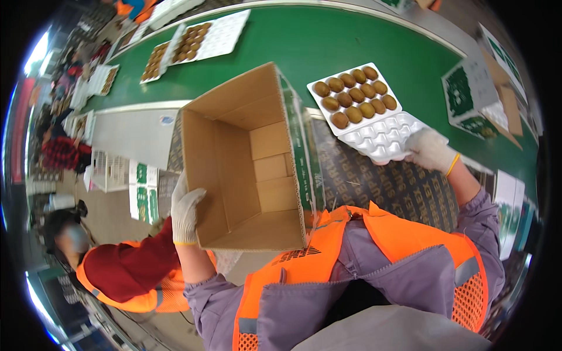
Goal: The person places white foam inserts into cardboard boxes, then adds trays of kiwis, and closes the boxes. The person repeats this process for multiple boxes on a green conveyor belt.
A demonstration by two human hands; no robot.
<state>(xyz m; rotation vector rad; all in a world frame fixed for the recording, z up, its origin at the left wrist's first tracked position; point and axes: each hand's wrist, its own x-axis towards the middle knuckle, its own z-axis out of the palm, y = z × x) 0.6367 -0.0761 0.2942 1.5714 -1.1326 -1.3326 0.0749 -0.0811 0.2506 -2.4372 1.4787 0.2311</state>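
My left hand point(186, 210), in a pale knitted glove, grips the near left wall of an open cardboard box point(235, 162), thumb inside and fingers outside. The box is tilted with its mouth towards me, and no goods show inside it. To the right, my gloved right hand point(430, 149) holds the edge of an empty white molded plastic tray point(382, 136). This tray adjoins a white tray filled with brown kiwifruit point(355, 94), which overhangs the near edge of the green conveyor belt; whether the two are joined, I cannot tell.
The green conveyor belt point(281, 44) crosses in front, with more kiwifruit trays point(189, 41) at the far left. A printed carton point(472, 94) with raised flaps stands at the right. A dark printed board point(382, 184) lies below the belt edge. A co-worker in an orange vest point(131, 272) is close at left.
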